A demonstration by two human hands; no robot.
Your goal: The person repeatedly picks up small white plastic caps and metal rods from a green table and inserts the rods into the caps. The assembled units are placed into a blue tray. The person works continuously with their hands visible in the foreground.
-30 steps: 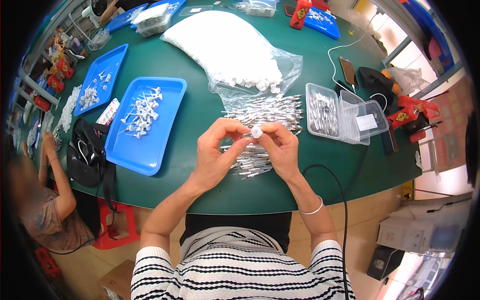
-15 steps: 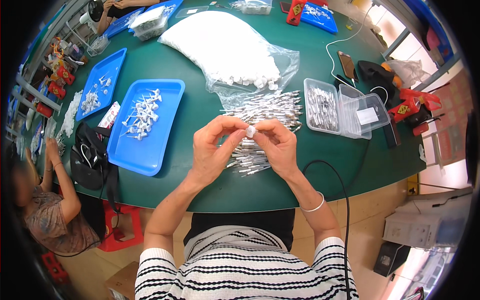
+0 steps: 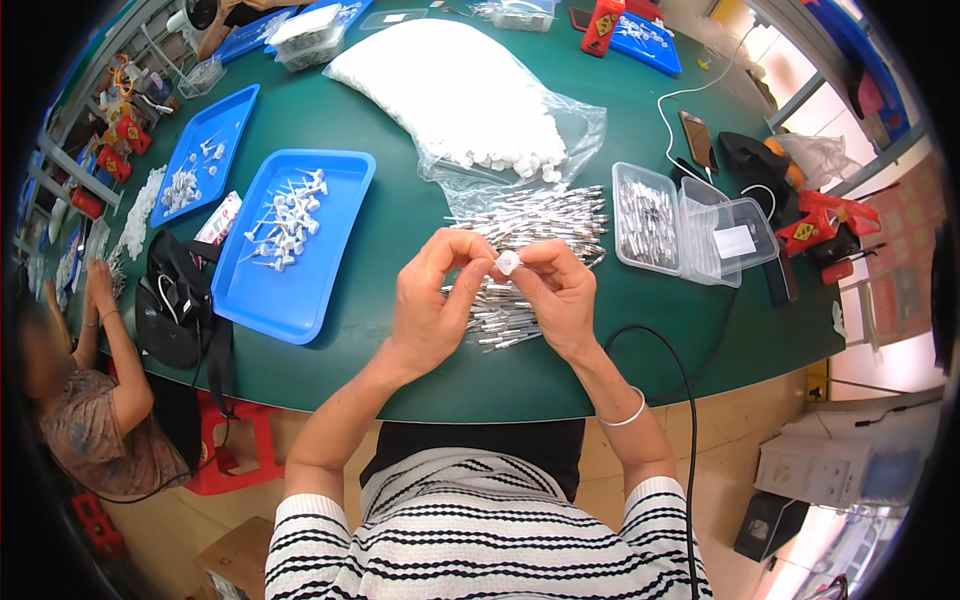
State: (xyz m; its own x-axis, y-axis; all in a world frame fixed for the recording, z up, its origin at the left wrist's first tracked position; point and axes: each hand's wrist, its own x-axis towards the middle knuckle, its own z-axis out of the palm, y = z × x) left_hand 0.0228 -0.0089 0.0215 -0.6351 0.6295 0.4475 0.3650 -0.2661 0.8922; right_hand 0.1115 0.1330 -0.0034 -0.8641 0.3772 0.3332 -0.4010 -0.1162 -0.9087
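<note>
My right hand (image 3: 558, 298) pinches a small white plastic cap (image 3: 508, 262) between thumb and forefinger. Close against it, the fingertips of my left hand (image 3: 438, 300) are pressed together; whatever thin part they hold is too small to make out. Both hands are above a heap of slim silver metal rods (image 3: 545, 218) on the green table (image 3: 420, 395). Behind the heap lies a large clear bag full of white caps (image 3: 450, 85), its mouth spilling toward the rods. To the left, a blue tray (image 3: 275, 308) carries several white-capped rods (image 3: 290, 225).
A clear box of metal rods (image 3: 645, 215) stands right, beside its lid (image 3: 735, 240). Farther right are a phone (image 3: 698, 138) and a red tool (image 3: 815, 225). Another blue tray (image 3: 235, 120) and a black bag (image 3: 165, 310) lie left. A co-worker (image 3: 110, 410) sits at left; a black cable (image 3: 690, 400) hangs near my right arm.
The white cap has turned slightly and shifted a little right between my fingertips. Both hands stay pinched together over the rods; the whole view has shifted slightly.
</note>
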